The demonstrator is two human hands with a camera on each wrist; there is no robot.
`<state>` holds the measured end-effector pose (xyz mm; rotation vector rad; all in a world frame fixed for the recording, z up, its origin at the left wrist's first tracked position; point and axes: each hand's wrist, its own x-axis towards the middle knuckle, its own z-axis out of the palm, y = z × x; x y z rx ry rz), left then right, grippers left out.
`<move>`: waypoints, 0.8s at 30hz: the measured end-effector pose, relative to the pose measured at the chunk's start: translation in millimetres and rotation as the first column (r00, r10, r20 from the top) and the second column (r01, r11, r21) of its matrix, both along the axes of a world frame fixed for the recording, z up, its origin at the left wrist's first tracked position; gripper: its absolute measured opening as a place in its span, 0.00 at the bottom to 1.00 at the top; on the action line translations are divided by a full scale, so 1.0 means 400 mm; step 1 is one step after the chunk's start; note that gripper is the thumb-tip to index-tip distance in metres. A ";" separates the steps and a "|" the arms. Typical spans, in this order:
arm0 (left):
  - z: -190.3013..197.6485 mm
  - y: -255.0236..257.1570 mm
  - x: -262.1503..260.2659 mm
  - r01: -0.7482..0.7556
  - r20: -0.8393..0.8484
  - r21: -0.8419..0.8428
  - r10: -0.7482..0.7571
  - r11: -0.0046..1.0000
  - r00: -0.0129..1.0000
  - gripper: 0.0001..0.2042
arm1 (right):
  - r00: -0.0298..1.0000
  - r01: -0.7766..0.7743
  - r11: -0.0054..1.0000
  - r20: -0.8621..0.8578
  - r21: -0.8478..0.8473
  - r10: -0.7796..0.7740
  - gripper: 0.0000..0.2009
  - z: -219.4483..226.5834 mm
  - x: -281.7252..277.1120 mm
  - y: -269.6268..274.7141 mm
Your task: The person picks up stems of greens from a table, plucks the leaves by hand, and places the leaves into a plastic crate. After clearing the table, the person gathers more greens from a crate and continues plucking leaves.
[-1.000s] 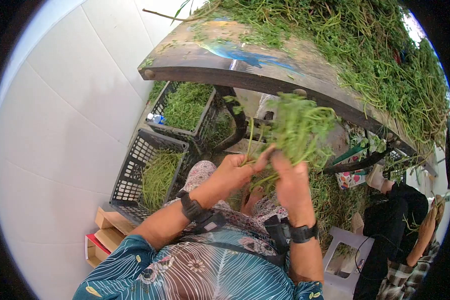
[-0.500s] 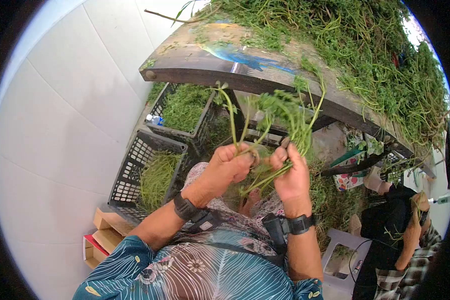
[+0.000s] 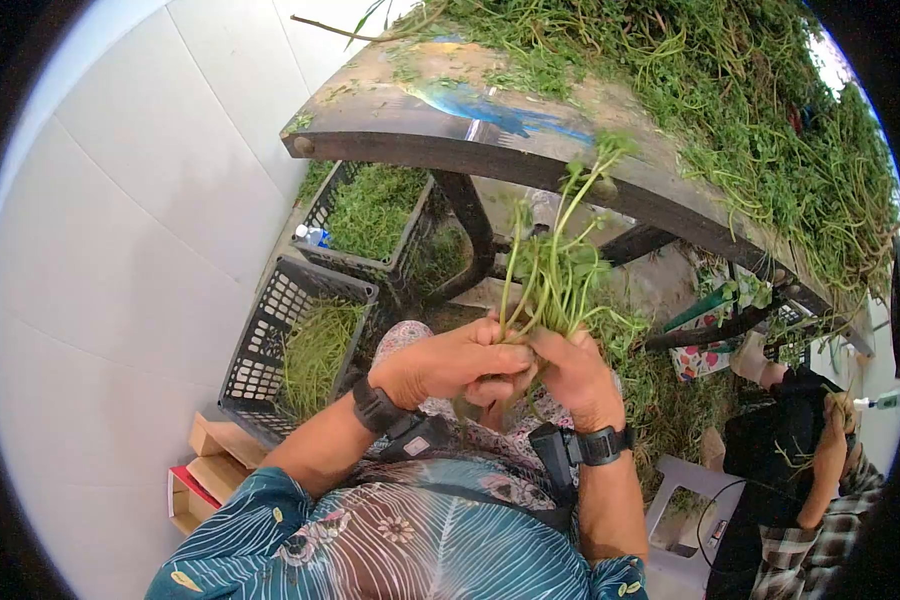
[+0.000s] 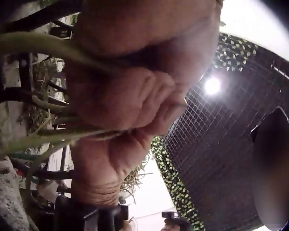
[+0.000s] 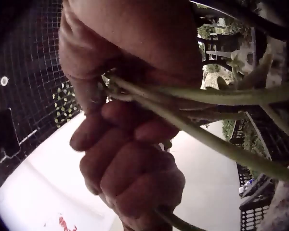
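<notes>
Close together over the lap, both hands are on a bunch of leafy green stems (image 3: 550, 285), which fans upward toward the table edge with leaves at its top. My left hand (image 3: 460, 362) has its fingers curled round stems on the left side of the bunch. My right hand (image 3: 578, 378) grips the rest, thumb laid along the top. In the left wrist view, stems (image 4: 43, 142) run out of the curled left fingers. The right wrist view shows thick stems (image 5: 192, 130) pinched in the right hand (image 5: 130, 62), with the left fist (image 5: 135, 178) right beside it.
A wooden table (image 3: 390, 145) heaped with greens (image 3: 770, 150) stands ahead. At the left are two black crates, one with thin stems (image 3: 320, 350), one with leafy greens (image 3: 375, 210). Cut greens litter the floor. At the right, a person (image 3: 800, 470) sits beside a pale stool (image 3: 685, 500).
Half a second ago the hands were apart, each holding stems. They have come together, and the stems now stand more upright as one bunch.
</notes>
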<state>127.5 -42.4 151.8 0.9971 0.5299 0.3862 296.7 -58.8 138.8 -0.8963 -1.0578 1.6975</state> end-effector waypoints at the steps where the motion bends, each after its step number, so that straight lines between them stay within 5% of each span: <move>1: 0.008 -0.003 0.000 0.003 0.005 0.007 -0.003 1.000 1.000 0.13 | 0.999 -0.046 0.997 -0.029 -0.055 0.044 0.16 0.012 0.002 -0.007; 4: 0.024 0.003 -0.006 0.053 -0.067 0.056 -0.049 0.997 0.997 0.13 | 0.975 -0.059 0.996 -0.216 -0.064 0.044 0.14 0.024 0.011 -0.018; 8: -0.033 0.022 -0.019 0.103 -0.052 0.074 -0.099 0.992 0.994 0.10 | 0.993 0.117 0.993 -0.022 0.003 -0.117 0.09 0.000 0.003 0.016; 11: -0.017 0.013 -0.002 -0.028 -0.171 0.288 0.080 0.957 0.982 0.12 | 0.941 0.320 0.947 -0.111 -0.011 -0.319 0.06 -0.005 -0.011 0.031; 15: -0.078 0.018 0.011 -0.405 -0.063 0.560 0.525 0.723 0.849 0.12 | 0.821 0.518 0.854 -0.248 -0.055 -0.514 0.06 -0.017 0.015 0.041; 18: -0.068 0.025 -0.001 -0.342 -0.172 0.753 0.670 0.562 0.722 0.08 | 0.772 0.578 0.814 -0.288 -0.052 -0.567 0.07 -0.016 0.024 0.041; 22: -0.065 0.035 -0.015 -0.404 -0.055 0.790 0.710 0.461 0.702 0.07 | 0.756 0.567 0.820 -0.347 -0.077 -0.556 0.08 -0.009 0.019 0.036; 24: -0.056 0.032 -0.012 -0.434 -0.031 0.694 0.626 0.575 0.779 0.08 | 0.764 0.554 0.823 -0.315 -0.126 -0.563 0.08 -0.022 0.017 0.039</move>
